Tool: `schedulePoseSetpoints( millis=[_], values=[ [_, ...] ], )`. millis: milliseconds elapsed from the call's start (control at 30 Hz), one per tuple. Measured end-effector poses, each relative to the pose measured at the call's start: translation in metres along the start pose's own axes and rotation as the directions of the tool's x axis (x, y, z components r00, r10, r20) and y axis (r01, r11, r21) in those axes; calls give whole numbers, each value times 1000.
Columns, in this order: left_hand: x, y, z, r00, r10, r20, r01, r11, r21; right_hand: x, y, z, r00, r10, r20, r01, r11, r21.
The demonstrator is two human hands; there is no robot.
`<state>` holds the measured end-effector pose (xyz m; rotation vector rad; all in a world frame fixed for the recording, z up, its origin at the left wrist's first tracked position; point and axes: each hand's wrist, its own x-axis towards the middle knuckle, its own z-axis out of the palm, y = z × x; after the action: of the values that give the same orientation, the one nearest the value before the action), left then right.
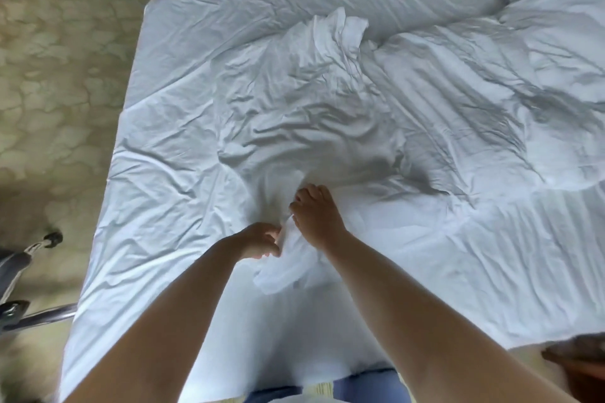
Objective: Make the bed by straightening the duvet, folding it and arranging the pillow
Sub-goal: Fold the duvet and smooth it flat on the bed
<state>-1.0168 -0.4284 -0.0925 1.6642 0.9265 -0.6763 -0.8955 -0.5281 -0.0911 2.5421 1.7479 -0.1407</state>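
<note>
Both hands, the left hand and the right hand, pinch a bunched white corner of the duvet near the bed's near edge, and should pull slowly and evenly to flatten the crumpled middle.

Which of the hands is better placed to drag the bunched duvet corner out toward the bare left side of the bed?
Probably left. The left hand already pinches the duvet corner from the left, facing the bare sheet; the right hand would cross over.
</note>
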Motion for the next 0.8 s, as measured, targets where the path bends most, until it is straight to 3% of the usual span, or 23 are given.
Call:
schedulePoseSetpoints(
  millis=[133,267,467,533,633,800],
  values=[
    [5,-32,8,983,-53,176,9,970,243,0,-20,6,998,64,-6,-64,995,-70],
    [6,-61,4,975,-77,208,-22,900,436,9,-30,9,984,160,-83,-166,983,-73],
    [7,-61,-35,980,181,-80,-142,926,350,9,-50,19,997,33,69,-38,997,72],
    [8,-58,-42,967,238,-89,-182,893,412,11,-53,15,988,-26,151,8,993,119],
    [12,-51,-58,953,290,-90,-210,844,494,21,-50,10,980,-81,181,81,997,5],
    [30,-13,-108,924,298,-238,-118,817,564,46,-54,13,991,100,-93,-86,986,145]
  ],
)
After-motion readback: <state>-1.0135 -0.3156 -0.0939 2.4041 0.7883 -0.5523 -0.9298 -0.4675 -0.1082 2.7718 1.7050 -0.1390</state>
